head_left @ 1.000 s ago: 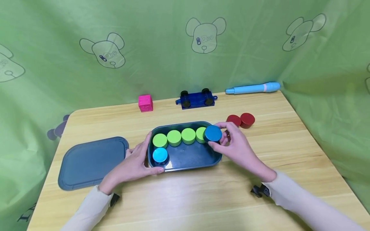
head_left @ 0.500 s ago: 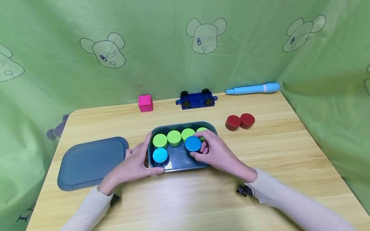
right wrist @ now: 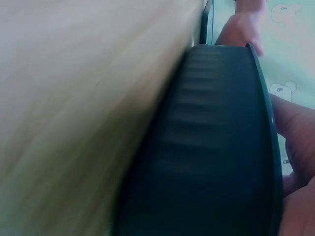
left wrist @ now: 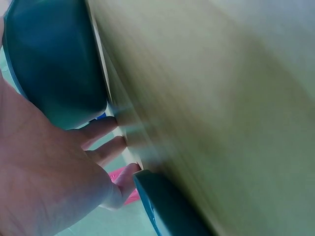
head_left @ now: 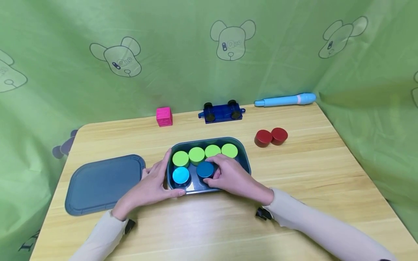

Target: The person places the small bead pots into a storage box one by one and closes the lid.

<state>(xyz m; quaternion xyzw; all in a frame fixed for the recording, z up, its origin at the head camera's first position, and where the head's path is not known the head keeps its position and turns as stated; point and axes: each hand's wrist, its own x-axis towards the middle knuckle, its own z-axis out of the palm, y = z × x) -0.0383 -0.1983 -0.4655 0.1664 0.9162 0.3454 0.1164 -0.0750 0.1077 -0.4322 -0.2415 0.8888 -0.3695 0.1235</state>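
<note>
My left hand (head_left: 151, 184) rests against the left end of a dark blue plastic box (head_left: 247, 163), thumb along the front rim and index finger by the back left corner. Its fingers look fairly straight in the left wrist view. Inside the box, my right hand (head_left: 233, 177) pinches a blue round block (head_left: 205, 169) between thumb and fingers. Left of that block sits another blue round block (head_left: 181, 175), brighter on top. Behind them stands a row of several light green round blocks (head_left: 196, 155). The right wrist view mostly shows the box's outer wall (right wrist: 221, 132).
A matching flat lid (head_left: 104, 183) lies left of the box. Two red round blocks (head_left: 263, 138) touch each other at the right. Along the table's back edge are a pink cube (head_left: 164, 116), a blue toy wagon chassis (head_left: 222, 112) and a light blue pen-like stick (head_left: 284, 100).
My right hand has carried the blue round block leftward from over the box's right end and lowered it beside the other blue one. My left hand stays in place.
</note>
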